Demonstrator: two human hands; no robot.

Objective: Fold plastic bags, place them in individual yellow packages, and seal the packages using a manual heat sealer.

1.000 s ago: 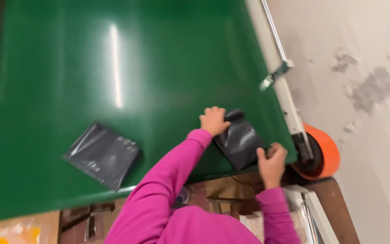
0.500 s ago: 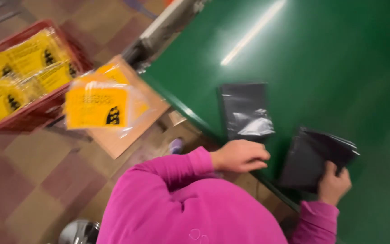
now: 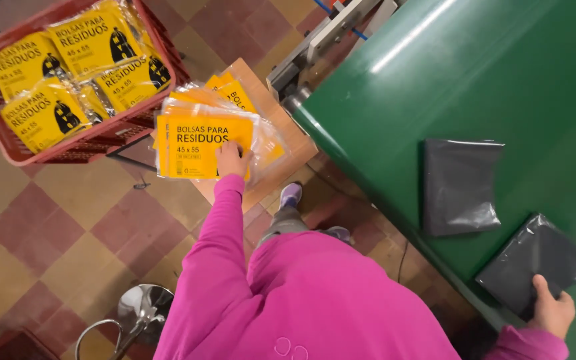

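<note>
- Red plastic crate (image 3: 15,150), far left on the tiled floor: filled with flat yellow plastic packets (image 3: 68,73), black print on each.
- Left hand (image 3: 233,159): fingers spread flat on the top yellow printed sleeve (image 3: 198,143) of a stack on a small wooden board (image 3: 288,143). Judgement: pinch one sleeve only, lifting by its edge.
- Green conveyor belt (image 3: 501,80): one folded dark grey plastic bag bundle (image 3: 460,187) lies loose.
- Right hand (image 3: 551,310): closed on a second dark grey bag bundle (image 3: 535,260) at the belt edge.

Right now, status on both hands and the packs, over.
Left hand flat on the top yellow pack of the stack. Right hand gripping a dark grey pack on the green belt. Nothing blocking.
</note>
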